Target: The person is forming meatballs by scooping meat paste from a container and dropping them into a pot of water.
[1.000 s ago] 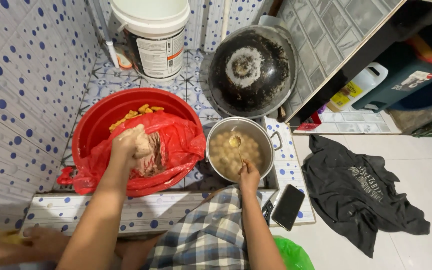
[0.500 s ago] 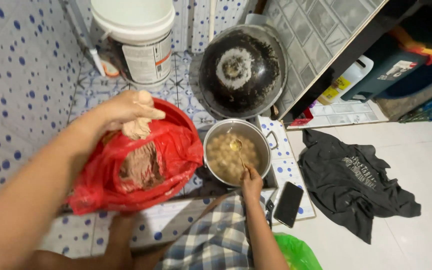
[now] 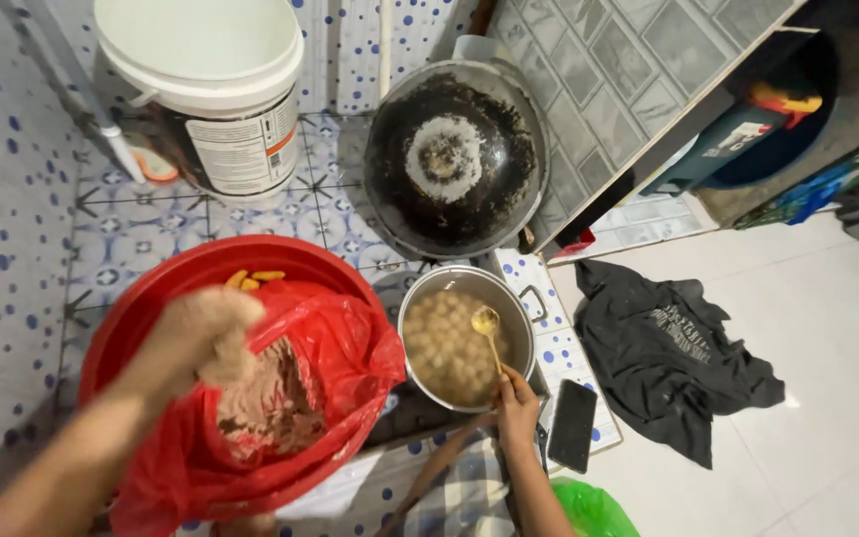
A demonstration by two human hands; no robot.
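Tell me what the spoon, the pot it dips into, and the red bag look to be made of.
Spoon: likely metal, gold-toned and glossy, held by the right hand.
Pot: probably steel or aluminium; the rim is dull silver-grey.
Red bag: thin plastic film, crinkled and shiny, beside the left hand.

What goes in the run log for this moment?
left hand: over red bag, gripping paste | right hand: holding spoon in pot
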